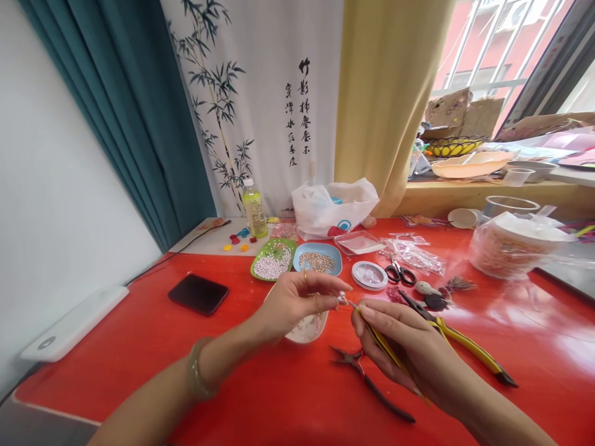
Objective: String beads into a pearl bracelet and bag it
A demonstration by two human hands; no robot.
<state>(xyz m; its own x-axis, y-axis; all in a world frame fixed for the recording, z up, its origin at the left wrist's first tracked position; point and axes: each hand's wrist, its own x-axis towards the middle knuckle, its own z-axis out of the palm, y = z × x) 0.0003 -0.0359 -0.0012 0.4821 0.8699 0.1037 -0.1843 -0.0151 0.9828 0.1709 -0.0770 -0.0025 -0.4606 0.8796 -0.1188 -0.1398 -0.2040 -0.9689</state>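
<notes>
My left hand [297,303] pinches a small cluster of white beads [343,298] between thumb and fingertips. In my right hand [400,328] is a slim yellow-handled tool, apparently pliers [385,347], its thin metal tip pointing at the beads. Whether tip and beads touch I cannot tell. Under my left hand, partly hidden, stands a white bowl [304,339] with small pale pieces. Dark-handled pliers [372,381] lie on the table just below my right hand. Larger yellow-and-black pliers [474,350] rest beyond it to the right.
Behind my hands sit a green tray [253,267] of pearly beads and a blue tray [332,250] of gold beads. Scissors [400,274], a round case [369,275] and plastic packets [413,254] lie right of them. A phone [198,293] lies left; a bottle [255,210] stands behind.
</notes>
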